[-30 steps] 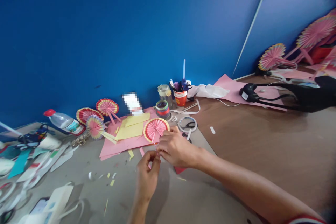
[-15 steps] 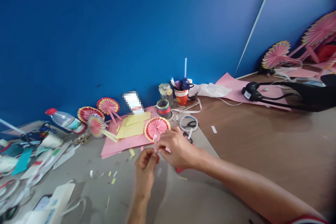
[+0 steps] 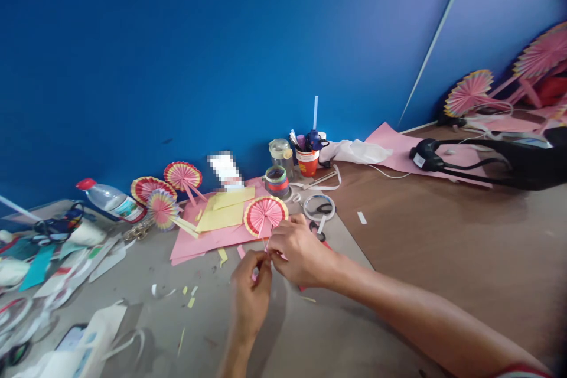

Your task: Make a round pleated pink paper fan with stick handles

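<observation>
My left hand (image 3: 253, 283) pinches a thin pink paper strip (image 3: 265, 242), which is seen nearly edge-on between my hands. Right beside it, the fingers of my right hand (image 3: 297, 251) are closed at the same strip, their tips partly hidden. Just beyond the hands lies a round pleated fan (image 3: 266, 217), pink with a red and yellow rim. It rests on pink sheets (image 3: 190, 246) near yellow paper (image 3: 221, 218). Small paper scraps (image 3: 191, 302) are scattered on the grey surface to the left of my left hand.
Behind the hands stand a red cup (image 3: 308, 162) of tools, a glass jar (image 3: 282, 153) and tape rolls (image 3: 276, 182). A white tape ring (image 3: 319, 208) and scissors (image 3: 317, 230) lie near my right hand. A bottle (image 3: 113, 202) and more fans (image 3: 182, 176) are at left.
My left hand has turned and moved slightly right, closer to my right hand. The pink strip, earlier upright with its broad side showing, now appears thin. My right hand has barely moved.
</observation>
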The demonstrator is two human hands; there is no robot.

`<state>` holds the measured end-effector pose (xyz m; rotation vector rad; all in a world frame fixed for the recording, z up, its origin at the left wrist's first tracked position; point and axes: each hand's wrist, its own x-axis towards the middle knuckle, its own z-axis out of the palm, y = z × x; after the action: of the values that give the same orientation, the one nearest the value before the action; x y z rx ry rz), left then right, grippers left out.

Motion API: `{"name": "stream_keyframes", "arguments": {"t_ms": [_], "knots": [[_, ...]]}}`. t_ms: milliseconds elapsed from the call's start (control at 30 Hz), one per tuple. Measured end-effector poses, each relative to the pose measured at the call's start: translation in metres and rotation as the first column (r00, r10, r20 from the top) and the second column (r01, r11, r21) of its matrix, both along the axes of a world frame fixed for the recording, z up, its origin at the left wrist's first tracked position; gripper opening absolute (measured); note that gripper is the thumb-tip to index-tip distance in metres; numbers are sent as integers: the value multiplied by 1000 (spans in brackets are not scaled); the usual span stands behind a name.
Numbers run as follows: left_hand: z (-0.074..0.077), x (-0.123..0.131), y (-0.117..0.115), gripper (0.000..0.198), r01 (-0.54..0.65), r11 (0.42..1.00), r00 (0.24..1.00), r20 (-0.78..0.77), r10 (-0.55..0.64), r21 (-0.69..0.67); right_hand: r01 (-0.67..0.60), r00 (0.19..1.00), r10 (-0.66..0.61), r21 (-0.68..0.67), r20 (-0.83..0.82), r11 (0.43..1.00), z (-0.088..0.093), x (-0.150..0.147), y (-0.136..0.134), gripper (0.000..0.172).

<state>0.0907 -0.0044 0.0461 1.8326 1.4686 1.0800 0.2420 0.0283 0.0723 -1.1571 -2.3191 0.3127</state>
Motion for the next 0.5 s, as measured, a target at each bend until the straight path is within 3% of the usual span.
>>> {"name": "stream_keyframes", "arguments": {"t_ms": [167, 333, 433, 500], "knots": [[1, 0, 2, 19, 28, 996, 999, 44, -24, -83, -19, 1000, 19, -47, 2, 999, 0, 1, 2, 12], [-3, -4, 3, 21, 121, 964, 980, 181, -79, -235, -57, 990, 22, -251, -141, 966, 0, 4, 6, 13], [-3, -6, 4, 22, 147, 947, 965, 250, -74, -286, -131, 965, 22, -406, -262, 905, 0, 8, 10, 12], [-2, -7, 4, 23, 154, 934, 959, 276, -63, -321, -205, 937, 8, -529, -350, 824, 0, 13, 14, 11]]}}
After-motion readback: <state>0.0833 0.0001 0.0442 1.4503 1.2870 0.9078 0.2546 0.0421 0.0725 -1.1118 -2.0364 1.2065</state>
